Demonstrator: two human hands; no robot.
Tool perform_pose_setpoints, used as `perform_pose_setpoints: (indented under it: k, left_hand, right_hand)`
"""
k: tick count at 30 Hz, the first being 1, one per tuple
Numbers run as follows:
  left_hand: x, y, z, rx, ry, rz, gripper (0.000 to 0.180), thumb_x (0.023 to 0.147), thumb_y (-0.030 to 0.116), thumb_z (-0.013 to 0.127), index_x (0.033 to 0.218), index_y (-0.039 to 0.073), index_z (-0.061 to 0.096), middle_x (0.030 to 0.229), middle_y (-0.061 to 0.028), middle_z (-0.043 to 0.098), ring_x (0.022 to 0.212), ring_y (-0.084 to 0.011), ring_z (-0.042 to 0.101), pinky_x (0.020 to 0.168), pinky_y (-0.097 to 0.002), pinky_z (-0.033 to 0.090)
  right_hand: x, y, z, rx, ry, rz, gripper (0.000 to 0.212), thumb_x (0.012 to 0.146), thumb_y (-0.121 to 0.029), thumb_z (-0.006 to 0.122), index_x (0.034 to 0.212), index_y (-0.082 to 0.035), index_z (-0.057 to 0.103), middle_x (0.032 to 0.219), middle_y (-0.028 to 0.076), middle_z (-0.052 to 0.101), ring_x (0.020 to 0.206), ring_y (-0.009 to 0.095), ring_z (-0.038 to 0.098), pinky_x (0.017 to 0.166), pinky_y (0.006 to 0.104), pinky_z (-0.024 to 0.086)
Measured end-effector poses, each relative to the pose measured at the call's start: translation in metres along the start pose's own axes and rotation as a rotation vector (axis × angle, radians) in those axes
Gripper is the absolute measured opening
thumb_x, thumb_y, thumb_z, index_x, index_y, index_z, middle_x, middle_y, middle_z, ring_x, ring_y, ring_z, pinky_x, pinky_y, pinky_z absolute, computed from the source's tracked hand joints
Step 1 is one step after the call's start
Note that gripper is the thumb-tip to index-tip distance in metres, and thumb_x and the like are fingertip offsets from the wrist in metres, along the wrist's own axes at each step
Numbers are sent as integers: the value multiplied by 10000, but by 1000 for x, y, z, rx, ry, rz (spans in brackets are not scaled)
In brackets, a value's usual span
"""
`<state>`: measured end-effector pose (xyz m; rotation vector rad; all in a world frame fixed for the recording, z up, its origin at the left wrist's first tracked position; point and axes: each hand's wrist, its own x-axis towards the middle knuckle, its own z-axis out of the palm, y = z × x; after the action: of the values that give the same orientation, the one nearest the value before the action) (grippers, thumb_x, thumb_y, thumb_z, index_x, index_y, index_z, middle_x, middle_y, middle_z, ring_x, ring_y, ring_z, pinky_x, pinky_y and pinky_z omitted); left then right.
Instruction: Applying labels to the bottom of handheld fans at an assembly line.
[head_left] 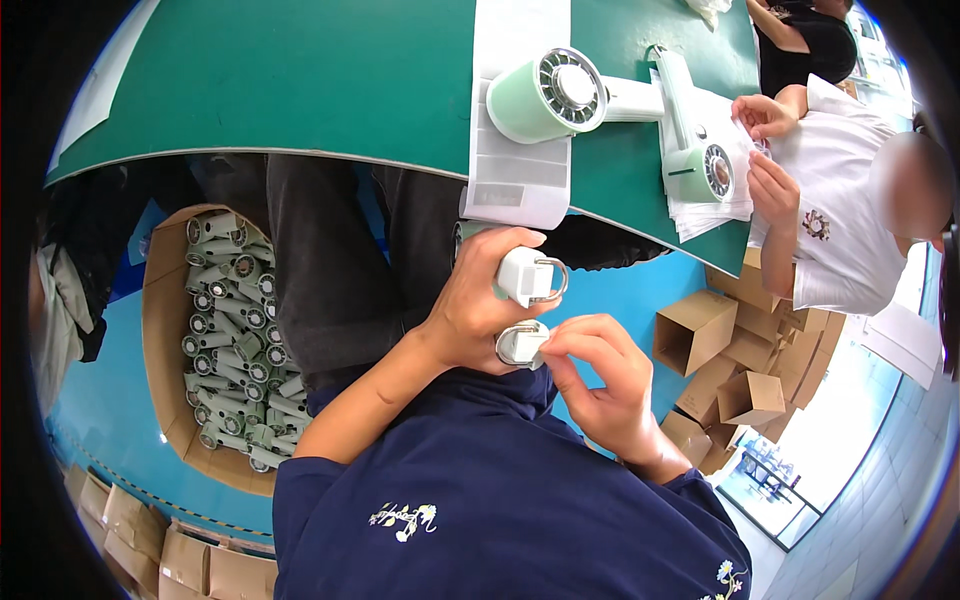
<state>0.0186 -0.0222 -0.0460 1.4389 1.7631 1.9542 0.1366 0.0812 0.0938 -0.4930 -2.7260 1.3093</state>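
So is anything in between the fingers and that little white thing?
No. The left hand grips two small white parts, and the right hand already pinches the lower one. Nothing sits between.

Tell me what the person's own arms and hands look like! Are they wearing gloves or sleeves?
No gloves: the left hand and the right hand are both bare, and so are the forearms. The person wears a dark navy top with short sleeves and small embroidered flowers on it. No rings, watch or bracelets show.
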Motion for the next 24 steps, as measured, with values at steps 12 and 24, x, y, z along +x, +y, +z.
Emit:
perform_pose_setpoints:
  k: [12, 24]
  left_hand:
    - [0, 0, 0, -3, 4, -6, 448, 575, 221, 848, 1002, 132, 745, 1360, -196, 498, 1212, -385, 522, 977, -468, 427]
    - [-3, -1, 1, -17, -7, -10, 448, 580, 201, 848, 1011, 135, 743, 1364, -204, 496, 1218, -390, 522, 971, -471, 434]
  right_hand:
    - [-6, -6, 13, -93, 105, -7, 243, 802, 125, 749, 1004, 2, 697, 1014, 124, 624, 923, 246, 688, 791, 328, 583]
    - [-14, 15, 24, 404, 166, 277, 492, 907, 43, 678, 1351, 2, 471, 1174, 118, 540, 935, 185, 645, 819, 306, 558]
